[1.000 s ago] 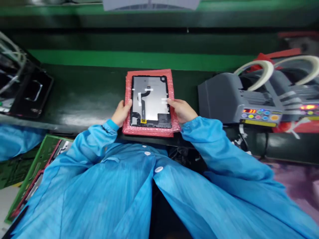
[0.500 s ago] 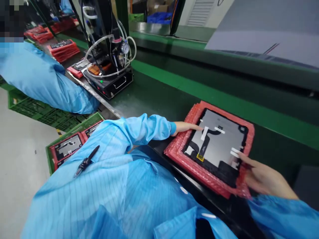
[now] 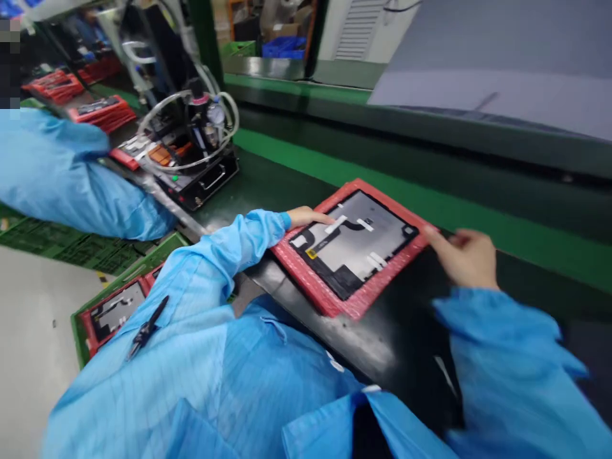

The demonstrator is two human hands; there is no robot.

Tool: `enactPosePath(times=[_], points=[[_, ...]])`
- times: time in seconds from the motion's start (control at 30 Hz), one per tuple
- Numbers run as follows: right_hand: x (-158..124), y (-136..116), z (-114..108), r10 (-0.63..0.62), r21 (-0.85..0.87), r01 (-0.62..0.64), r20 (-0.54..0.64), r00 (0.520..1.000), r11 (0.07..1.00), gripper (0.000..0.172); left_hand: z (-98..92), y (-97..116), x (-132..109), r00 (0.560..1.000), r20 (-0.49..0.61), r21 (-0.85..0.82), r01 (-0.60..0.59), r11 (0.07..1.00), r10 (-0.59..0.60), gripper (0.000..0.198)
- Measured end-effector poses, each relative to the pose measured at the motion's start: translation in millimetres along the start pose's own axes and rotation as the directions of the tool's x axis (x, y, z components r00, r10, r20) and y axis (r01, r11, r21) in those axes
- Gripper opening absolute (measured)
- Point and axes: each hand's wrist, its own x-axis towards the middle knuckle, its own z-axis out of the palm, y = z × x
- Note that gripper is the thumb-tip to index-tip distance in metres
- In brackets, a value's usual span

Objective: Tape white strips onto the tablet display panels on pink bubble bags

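Note:
A grey and black tablet panel (image 3: 356, 245) with white tape strips lies on a stack of red bubble-wrap sheets (image 3: 335, 299) on the dark green belt. My left hand (image 3: 308, 217) rests on the stack's left edge, fingers stretched flat over the panel's corner. At the stack's far right corner is my right hand (image 3: 461, 255), its fingers bent against the red edge; the hand is smeared by motion. Both arms wear blue sleeves.
A black fixture (image 3: 191, 162) with hoses and a gauge stands on the belt to the left. A co-worker's blue sleeve (image 3: 71, 175) reaches in there. A green crate (image 3: 112, 306) with more red-wrapped panels sits on the floor at my left. Red stacks (image 3: 98, 111) lie further back.
My head has turned left, so the tape machine has left the view. The stack has swung left on the belt. My right hand has shifted from the near right corner to the far right one.

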Motion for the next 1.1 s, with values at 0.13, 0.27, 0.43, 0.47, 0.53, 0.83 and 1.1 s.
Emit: enactPosePath(times=[0.13, 0.27, 0.43, 0.47, 0.53, 0.83, 1.1], points=[[62, -14, -11, -0.103, 0.274, 0.055, 0.166, 0.981, 0.960, 0.045, 0.1, 18, 9, 0.998, 0.055, 0.029, 0.001, 1.000, -0.003, 0.024], [97, -19, -9, -0.157, 0.440, -0.176, 0.620, 0.768, 0.880, 0.054, 7.4, 32, 16, 0.992, 0.129, 0.082, -0.006, 0.997, -0.005, 0.033], [110, -20, -1, -0.091, 0.354, -0.334, 0.793, 0.602, 0.874, 0.037, 12.4, 46, 29, 0.981, 0.196, 0.122, -0.018, 0.992, -0.006, 0.040], [111, -20, 0, -0.073, 0.374, -0.353, 0.768, 0.637, 0.858, 0.031, 10.6, 49, 35, 0.973, 0.228, 0.112, -0.003, 0.994, -0.023, 0.042], [117, -19, 0, -0.023, 0.426, -0.380, 0.691, 0.723, 0.821, 0.021, 3.3, 58, 48, 0.947, 0.306, 0.097, 0.067, 0.993, -0.094, 0.047], [166, -16, -19, 0.198, 0.455, -0.531, 0.597, 0.778, 0.715, 0.015, -25.7, 123, 117, 0.913, 0.323, 0.382, 0.113, 0.917, -0.247, 0.051], [238, -10, -10, 0.069, 0.687, -0.233, 0.258, 0.964, 0.689, 0.018, -2.2, 215, 228, 0.972, 0.015, 0.541, -0.206, 0.815, 0.236, 0.016]])
